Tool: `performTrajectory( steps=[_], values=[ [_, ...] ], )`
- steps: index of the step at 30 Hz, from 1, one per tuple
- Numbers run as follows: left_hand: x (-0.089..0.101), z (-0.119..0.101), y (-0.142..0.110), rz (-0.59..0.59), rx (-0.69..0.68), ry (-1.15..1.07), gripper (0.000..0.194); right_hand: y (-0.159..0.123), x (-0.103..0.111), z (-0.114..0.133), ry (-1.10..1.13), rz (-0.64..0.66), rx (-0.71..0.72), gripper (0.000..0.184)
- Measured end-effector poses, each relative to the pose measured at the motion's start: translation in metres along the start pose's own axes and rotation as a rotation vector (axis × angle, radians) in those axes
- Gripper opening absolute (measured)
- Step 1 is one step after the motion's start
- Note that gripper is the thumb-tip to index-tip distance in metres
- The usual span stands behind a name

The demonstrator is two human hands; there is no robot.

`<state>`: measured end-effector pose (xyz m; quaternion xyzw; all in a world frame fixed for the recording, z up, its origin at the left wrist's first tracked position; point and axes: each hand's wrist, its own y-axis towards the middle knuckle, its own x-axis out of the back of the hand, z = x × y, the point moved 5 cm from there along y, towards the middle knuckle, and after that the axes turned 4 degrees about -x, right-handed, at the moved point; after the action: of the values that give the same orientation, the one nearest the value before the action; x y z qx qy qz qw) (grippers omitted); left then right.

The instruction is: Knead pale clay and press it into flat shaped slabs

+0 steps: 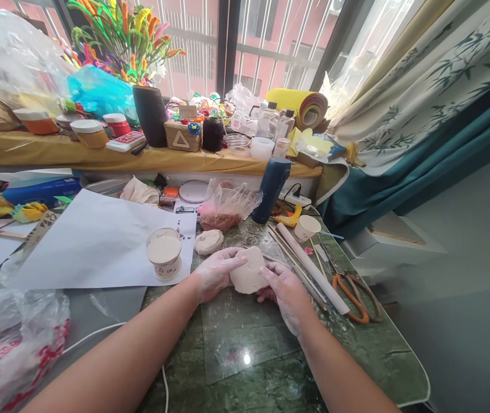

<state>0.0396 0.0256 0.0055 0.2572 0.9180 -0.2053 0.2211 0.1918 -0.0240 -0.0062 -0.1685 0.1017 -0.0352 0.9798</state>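
A flat, roughly round slab of pale clay (248, 272) is held up between both hands over the table. My left hand (218, 274) pinches its left edge, thumb on the near face. On the right edge, my right hand (286, 292) grips it between thumb and fingers. Both hands are dusted with white. Just behind my left hand lies a thicker lump of clay (209, 242). Below the slab, a clear sheet (245, 338) rests on the green marbled tabletop (180, 344). A paper cup of pale powder (164, 252) stands left of my left hand.
Right of my hands lie a white rolling pin (314, 269), thin sticks and orange-handled scissors (352, 298). An empty-looking paper cup (307, 228), a yellow glue gun (290, 218), a dark blue bottle (271, 190) and a plastic bag (228, 203) stand behind. White paper (90, 241) covers the left.
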Motion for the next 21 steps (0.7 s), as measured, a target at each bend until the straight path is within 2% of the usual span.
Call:
performTrajectory(
  steps=[5, 12, 19, 21],
  values=[
    [-0.0010, 0.0021, 0.0020, -0.027, -0.035, 0.114, 0.064, 0.0004, -0.0010, -0.0024, -0.088, -0.004, -0.011, 0.047],
    [-0.0009, 0.0019, 0.0027, -0.015, -0.016, 0.120, 0.066, -0.0007, 0.0021, -0.0060, -0.153, -0.029, 0.027, 0.046],
    [0.0013, 0.0028, 0.0032, -0.031, -0.019, 0.143, 0.066, -0.0020, 0.0013, -0.0090, -0.020, 0.031, 0.029, 0.051],
    [0.0016, 0.0034, 0.0030, -0.022, -0.030, 0.150, 0.065, -0.0016, 0.0012, -0.0093, -0.048, 0.022, 0.029, 0.050]
  ],
)
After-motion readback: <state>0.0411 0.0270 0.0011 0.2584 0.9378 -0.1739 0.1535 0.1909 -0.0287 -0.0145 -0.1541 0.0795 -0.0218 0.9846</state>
